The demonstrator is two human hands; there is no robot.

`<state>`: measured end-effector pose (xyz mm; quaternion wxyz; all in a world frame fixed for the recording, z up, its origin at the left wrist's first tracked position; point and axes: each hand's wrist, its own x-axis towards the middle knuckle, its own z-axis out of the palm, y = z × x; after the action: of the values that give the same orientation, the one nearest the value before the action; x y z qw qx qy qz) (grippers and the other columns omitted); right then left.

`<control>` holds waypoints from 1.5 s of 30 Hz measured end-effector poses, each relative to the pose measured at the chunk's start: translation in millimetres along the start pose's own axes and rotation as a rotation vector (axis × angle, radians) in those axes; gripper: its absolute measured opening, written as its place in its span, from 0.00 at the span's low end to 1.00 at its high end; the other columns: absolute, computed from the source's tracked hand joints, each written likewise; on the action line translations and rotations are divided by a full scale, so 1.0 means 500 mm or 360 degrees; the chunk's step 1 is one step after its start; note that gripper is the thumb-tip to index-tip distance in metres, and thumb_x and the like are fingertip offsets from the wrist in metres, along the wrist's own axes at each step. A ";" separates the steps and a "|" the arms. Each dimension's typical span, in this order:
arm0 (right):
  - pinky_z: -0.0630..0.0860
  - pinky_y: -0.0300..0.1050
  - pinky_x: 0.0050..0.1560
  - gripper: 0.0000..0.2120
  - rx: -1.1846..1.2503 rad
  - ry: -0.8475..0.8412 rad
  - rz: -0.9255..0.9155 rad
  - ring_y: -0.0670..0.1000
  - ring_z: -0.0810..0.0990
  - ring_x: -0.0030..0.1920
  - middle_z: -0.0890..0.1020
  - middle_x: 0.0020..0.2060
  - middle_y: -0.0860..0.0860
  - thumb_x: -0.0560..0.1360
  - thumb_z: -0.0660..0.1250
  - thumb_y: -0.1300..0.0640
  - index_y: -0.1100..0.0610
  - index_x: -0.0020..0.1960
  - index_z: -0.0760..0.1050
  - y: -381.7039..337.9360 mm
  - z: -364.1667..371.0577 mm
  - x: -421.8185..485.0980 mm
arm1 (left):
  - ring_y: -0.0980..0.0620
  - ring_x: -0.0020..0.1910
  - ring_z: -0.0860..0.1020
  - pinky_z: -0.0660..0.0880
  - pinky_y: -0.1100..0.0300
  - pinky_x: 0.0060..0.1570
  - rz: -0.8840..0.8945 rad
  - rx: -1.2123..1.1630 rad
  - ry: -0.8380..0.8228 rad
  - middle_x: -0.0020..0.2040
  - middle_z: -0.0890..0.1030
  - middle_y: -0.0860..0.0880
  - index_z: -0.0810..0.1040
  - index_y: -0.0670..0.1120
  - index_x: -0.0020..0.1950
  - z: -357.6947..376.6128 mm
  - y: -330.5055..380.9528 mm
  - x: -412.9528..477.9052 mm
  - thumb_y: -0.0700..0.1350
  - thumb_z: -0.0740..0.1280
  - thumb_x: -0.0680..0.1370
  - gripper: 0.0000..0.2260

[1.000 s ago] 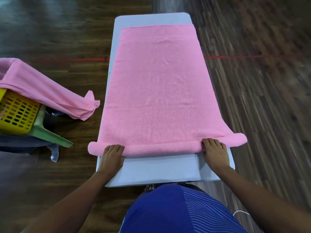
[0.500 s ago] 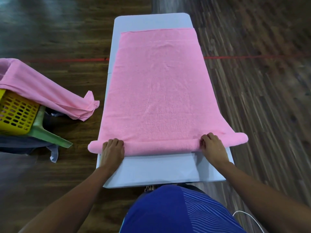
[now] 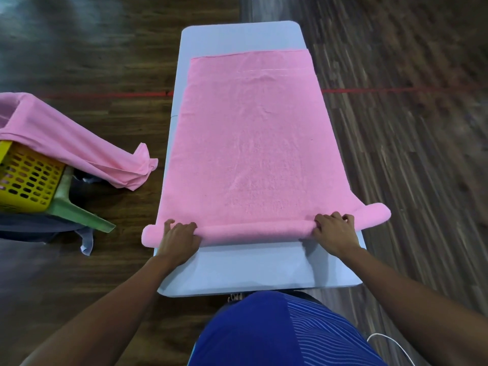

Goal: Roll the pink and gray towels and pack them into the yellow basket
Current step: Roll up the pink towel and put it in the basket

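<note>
pink towel [image 3: 250, 143]: fluffy, flat on smooth counter [image 3: 253, 270], near edge rolled into a tube at 6 o'clock | left hand [image 3: 179, 237]: fingers curl over tube | right hand [image 3: 334, 232]: fingers curl over tube | yellow basket [image 3: 26, 178]: holey plastic, 9 o'clock

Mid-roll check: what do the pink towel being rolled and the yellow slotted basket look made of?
The pink towel looks like terry cloth, matte and nubby; its rolled end is thick and soft. The yellow slotted basket is probably moulded plastic, faintly glossy, with a rigid, regular grid of slots.
</note>
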<state>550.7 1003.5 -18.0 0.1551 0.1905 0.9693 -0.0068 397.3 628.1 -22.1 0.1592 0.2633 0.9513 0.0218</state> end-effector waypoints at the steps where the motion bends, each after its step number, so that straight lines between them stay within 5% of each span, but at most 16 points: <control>1: 0.59 0.51 0.55 0.08 0.0025 -0.0004 0.0020 0.53 0.73 0.52 0.80 0.46 0.49 0.76 0.55 0.52 0.52 0.51 0.70 0.000 0.000 0.001 | 0.46 0.45 0.79 0.56 0.48 0.68 -0.0036 -0.0083 -0.0027 0.41 0.82 0.47 0.76 0.47 0.51 -0.003 -0.002 0.001 0.52 0.53 0.75 0.15; 7: 0.68 0.53 0.41 0.04 0.0170 0.0456 0.0087 0.61 0.74 0.41 0.78 0.42 0.58 0.74 0.67 0.60 0.60 0.47 0.76 0.008 0.023 0.004 | 0.42 0.51 0.77 0.67 0.43 0.58 -0.0043 -0.0176 0.0453 0.51 0.81 0.44 0.80 0.43 0.52 0.009 -0.016 0.009 0.42 0.69 0.75 0.07; 9: 0.69 0.52 0.38 0.05 0.0275 0.0436 0.0015 0.61 0.75 0.41 0.78 0.42 0.57 0.72 0.67 0.62 0.61 0.47 0.75 0.008 0.030 -0.003 | 0.42 0.51 0.79 0.70 0.43 0.59 0.0140 -0.0110 0.0402 0.52 0.82 0.44 0.81 0.42 0.53 0.022 -0.015 0.000 0.45 0.66 0.75 0.10; 13: 0.76 0.55 0.49 0.23 0.0319 0.0294 -0.0090 0.60 0.77 0.50 0.79 0.52 0.57 0.63 0.74 0.63 0.61 0.57 0.74 0.008 0.046 -0.025 | 0.41 0.57 0.79 0.72 0.42 0.62 0.0274 0.0048 0.0172 0.59 0.80 0.42 0.77 0.40 0.63 0.048 -0.027 -0.023 0.48 0.75 0.68 0.26; 16: 0.75 0.55 0.53 0.19 0.0353 0.0308 -0.0067 0.61 0.77 0.51 0.80 0.52 0.58 0.66 0.71 0.67 0.62 0.57 0.76 0.005 0.045 -0.012 | 0.42 0.48 0.82 0.77 0.45 0.54 0.0175 0.0001 0.0219 0.51 0.83 0.42 0.81 0.41 0.55 0.032 -0.015 -0.024 0.39 0.76 0.66 0.18; 20: 0.71 0.51 0.53 0.15 0.0450 0.0253 -0.0078 0.60 0.75 0.52 0.79 0.51 0.56 0.70 0.64 0.71 0.61 0.55 0.76 -0.016 0.022 0.021 | 0.46 0.34 0.77 0.74 0.55 0.38 0.0116 0.0074 0.0113 0.37 0.81 0.46 0.78 0.44 0.42 0.016 -0.009 -0.025 0.44 0.71 0.67 0.07; 26: 0.70 0.50 0.57 0.18 0.0467 0.0202 -0.0105 0.59 0.73 0.55 0.79 0.55 0.55 0.72 0.62 0.70 0.59 0.60 0.75 -0.039 0.009 0.038 | 0.52 0.29 0.70 0.68 0.60 0.32 0.0066 -0.0040 0.0035 0.32 0.77 0.49 0.74 0.47 0.38 0.025 -0.021 -0.050 0.51 0.64 0.71 0.08; 32: 0.64 0.50 0.58 0.11 0.0171 0.0053 -0.0099 0.54 0.74 0.51 0.80 0.47 0.49 0.74 0.58 0.53 0.52 0.52 0.75 -0.020 0.004 0.001 | 0.51 0.34 0.70 0.64 0.57 0.39 0.0019 -0.0158 0.0074 0.35 0.77 0.51 0.72 0.49 0.37 0.003 -0.016 -0.026 0.51 0.58 0.72 0.09; 36: 0.59 0.52 0.60 0.10 0.0170 -0.0094 0.0065 0.54 0.75 0.52 0.81 0.47 0.51 0.76 0.56 0.53 0.52 0.53 0.73 -0.013 0.018 -0.019 | 0.46 0.44 0.75 0.72 0.50 0.45 0.0025 -0.0185 0.0150 0.48 0.79 0.46 0.77 0.45 0.52 0.012 -0.013 -0.016 0.48 0.63 0.72 0.12; 41: 0.67 0.54 0.47 0.08 0.0183 0.0425 0.0146 0.59 0.74 0.45 0.78 0.46 0.55 0.73 0.67 0.56 0.57 0.50 0.76 -0.008 0.038 -0.037 | 0.42 0.51 0.76 0.74 0.45 0.51 0.0026 -0.0071 0.0465 0.54 0.79 0.42 0.77 0.41 0.58 0.015 -0.011 -0.029 0.40 0.70 0.74 0.13; 45: 0.70 0.52 0.47 0.09 0.0266 0.0504 -0.0078 0.56 0.75 0.47 0.79 0.49 0.53 0.72 0.64 0.56 0.57 0.51 0.76 0.000 0.053 -0.064 | 0.42 0.56 0.78 0.74 0.44 0.60 0.0149 -0.0008 0.0323 0.58 0.80 0.41 0.76 0.40 0.63 0.035 -0.024 -0.045 0.42 0.71 0.74 0.18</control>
<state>586.9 989.7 -33.4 -0.0163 0.1776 0.9821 -0.0612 415.2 605.3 -33.9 0.0616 0.3034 0.9491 0.0581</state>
